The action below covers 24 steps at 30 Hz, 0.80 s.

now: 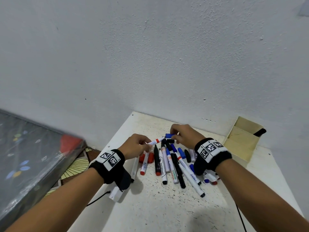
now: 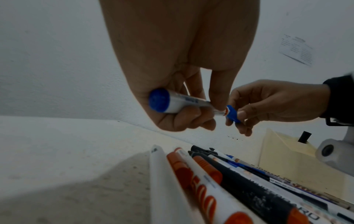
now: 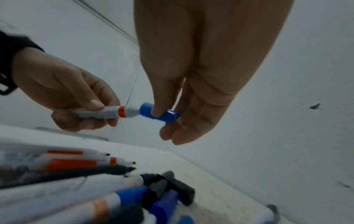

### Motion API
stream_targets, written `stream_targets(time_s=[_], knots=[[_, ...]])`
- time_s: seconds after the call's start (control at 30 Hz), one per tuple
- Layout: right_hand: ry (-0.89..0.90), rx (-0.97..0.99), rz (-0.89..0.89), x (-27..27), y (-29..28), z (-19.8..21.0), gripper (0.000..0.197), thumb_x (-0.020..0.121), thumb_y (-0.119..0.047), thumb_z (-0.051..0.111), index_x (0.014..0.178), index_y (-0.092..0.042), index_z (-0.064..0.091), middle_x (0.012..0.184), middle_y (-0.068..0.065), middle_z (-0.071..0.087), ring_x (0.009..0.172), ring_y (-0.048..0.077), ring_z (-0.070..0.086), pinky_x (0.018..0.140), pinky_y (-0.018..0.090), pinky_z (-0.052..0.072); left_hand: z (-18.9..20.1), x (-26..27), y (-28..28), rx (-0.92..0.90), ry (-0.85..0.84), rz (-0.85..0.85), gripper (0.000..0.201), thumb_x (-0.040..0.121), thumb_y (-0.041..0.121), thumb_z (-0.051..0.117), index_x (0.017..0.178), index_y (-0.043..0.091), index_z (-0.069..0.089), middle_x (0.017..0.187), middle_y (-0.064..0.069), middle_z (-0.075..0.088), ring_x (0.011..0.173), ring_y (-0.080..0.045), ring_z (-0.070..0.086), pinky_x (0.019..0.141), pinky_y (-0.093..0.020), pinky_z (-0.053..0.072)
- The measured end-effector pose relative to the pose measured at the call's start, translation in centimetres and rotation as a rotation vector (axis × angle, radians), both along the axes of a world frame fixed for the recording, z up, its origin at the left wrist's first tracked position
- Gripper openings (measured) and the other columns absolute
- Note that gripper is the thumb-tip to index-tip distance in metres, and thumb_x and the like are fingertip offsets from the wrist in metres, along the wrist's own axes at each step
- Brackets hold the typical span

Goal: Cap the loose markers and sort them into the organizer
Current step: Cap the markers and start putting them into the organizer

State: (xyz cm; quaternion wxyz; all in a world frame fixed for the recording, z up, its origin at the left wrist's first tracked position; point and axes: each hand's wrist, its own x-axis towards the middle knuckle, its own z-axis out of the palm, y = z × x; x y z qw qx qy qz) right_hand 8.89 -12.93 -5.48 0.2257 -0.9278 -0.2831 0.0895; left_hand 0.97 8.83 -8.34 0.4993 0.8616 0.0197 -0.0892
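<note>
My left hand (image 1: pixel 136 144) grips a white marker (image 1: pixel 156 141) with a red band and a blue end plug (image 2: pixel 159 100), held above the pile. My right hand (image 1: pixel 181 133) pinches a blue cap (image 1: pixel 169 135) between thumb and fingers, its mouth right at the marker's tip (image 3: pixel 134 111). In the right wrist view the cap (image 3: pixel 159 112) just meets the nib. Below lies a pile of loose markers (image 1: pixel 170 163) and caps in red, blue and black. The cream cardboard organizer (image 1: pixel 242 139) stands at the back right with one black marker (image 1: pixel 260 132) in it.
The white speckled table (image 1: pixel 158 206) meets a white wall (image 1: pixel 150 56) at the back. A patterned mattress (image 1: pixel 30 148) lies off the table's left edge. A black cable (image 1: pixel 240 216) runs off the right front. A white bar (image 1: pixel 135 164) lies left of the pile.
</note>
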Motion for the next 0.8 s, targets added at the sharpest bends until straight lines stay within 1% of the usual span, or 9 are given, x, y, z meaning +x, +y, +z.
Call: stream_targets(time_s=[0.17, 0.2, 0.3, 0.37, 0.47, 0.53, 0.63, 0.73, 0.8], knots=[[-0.011, 0.128, 0.080, -1.2, 1.4, 0.2, 0.010, 0.087, -0.008, 0.062, 0.095, -0.012, 0.067, 0.090, -0.004, 0.063, 0.081, 0.014, 0.059, 0.067, 0.015, 0.043, 0.2, 0.3, -0.6, 0.038, -0.055, -0.024, 0.014, 0.090, 0.014, 0.062, 0.100, 0.009, 0.070, 0.070, 0.000, 0.065, 0.047, -0.003, 0.049, 0.051, -0.017, 0.039], [0.000, 0.149, 0.074, -1.2, 1.6, 0.1, 0.011, 0.086, -0.006, 0.063, 0.094, -0.012, 0.068, 0.089, -0.004, 0.064, 0.080, 0.014, 0.058, 0.066, 0.013, 0.043, 0.2, 0.3, -0.6, 0.038, -0.060, -0.029, 0.015, 0.090, 0.014, 0.062, 0.100, 0.008, 0.070, 0.070, 0.000, 0.065, 0.046, -0.003, 0.049, 0.050, -0.017, 0.039], [0.050, 0.211, -0.002, -0.9, 1.2, 0.1, 0.011, 0.083, -0.005, 0.066, 0.091, -0.012, 0.069, 0.088, -0.003, 0.064, 0.079, 0.013, 0.058, 0.069, 0.018, 0.045, 0.0, 0.2, -0.3, 0.046, -0.049, -0.036, 0.015, 0.090, 0.015, 0.062, 0.101, 0.010, 0.070, 0.071, 0.000, 0.066, 0.050, -0.005, 0.051, 0.051, -0.017, 0.040], [0.062, 0.207, -0.105, 0.0, 0.1, 0.0, 0.010, 0.082, -0.005, 0.069, 0.089, -0.012, 0.069, 0.085, -0.003, 0.063, 0.074, 0.009, 0.056, 0.067, 0.015, 0.042, -0.2, 0.1, 0.1, 0.044, -0.036, -0.028, 0.013, 0.090, 0.016, 0.063, 0.100, 0.011, 0.071, 0.069, 0.003, 0.065, 0.050, -0.005, 0.052, 0.051, -0.016, 0.041], [0.128, 0.050, -0.250, 1.1, -2.0, -1.1, 0.011, 0.081, -0.004, 0.071, 0.086, -0.012, 0.067, 0.084, 0.001, 0.065, 0.075, 0.014, 0.061, 0.070, 0.023, 0.049, -0.4, -0.1, 0.4, 0.037, -0.036, -0.025, 0.011, 0.090, 0.016, 0.063, 0.098, 0.011, 0.070, 0.066, 0.004, 0.064, 0.048, -0.004, 0.052, 0.050, -0.017, 0.041], [0.163, -0.075, -0.279, 1.1, -2.8, -2.2, 0.014, 0.081, -0.004, 0.071, 0.093, -0.011, 0.069, 0.092, 0.005, 0.067, 0.082, 0.019, 0.065, 0.075, 0.027, 0.052, -0.5, -0.1, 0.4, 0.037, -0.041, -0.029, 0.011, 0.091, 0.015, 0.063, 0.097, 0.012, 0.070, 0.066, 0.003, 0.064, 0.048, -0.004, 0.052, 0.050, -0.017, 0.040], [0.137, -0.078, -0.300, 0.8, -3.4, -2.8, 0.022, 0.081, -0.001, 0.068, 0.101, -0.011, 0.069, 0.095, 0.002, 0.063, 0.088, 0.018, 0.061, 0.074, 0.024, 0.046, -0.3, -0.1, -0.2, 0.040, -0.050, -0.038, 0.012, 0.091, 0.016, 0.063, 0.098, 0.012, 0.071, 0.069, 0.002, 0.065, 0.052, -0.007, 0.051, 0.052, -0.019, 0.041], [0.091, -0.039, -0.290, 0.5, -4.0, -1.9, 0.018, 0.080, 0.000, 0.069, 0.087, -0.016, 0.065, 0.089, 0.001, 0.063, 0.084, 0.015, 0.059, 0.065, 0.018, 0.042, -0.3, -0.1, -0.6, 0.036, -0.055, -0.049, 0.012, 0.090, 0.014, 0.062, 0.097, 0.010, 0.071, 0.062, 0.007, 0.062, 0.050, -0.006, 0.051, 0.055, -0.022, 0.043], [0.129, -0.129, -0.223, -0.3, -4.5, -1.2, 0.018, 0.081, -0.001, 0.068, 0.083, -0.019, 0.064, 0.085, -0.002, 0.062, 0.081, 0.013, 0.059, 0.060, 0.015, 0.041, -0.3, -0.2, -0.9, 0.033, -0.052, -0.051, 0.011, 0.090, 0.013, 0.062, 0.096, 0.010, 0.071, 0.059, 0.009, 0.060, 0.047, -0.003, 0.050, 0.054, -0.020, 0.043]])
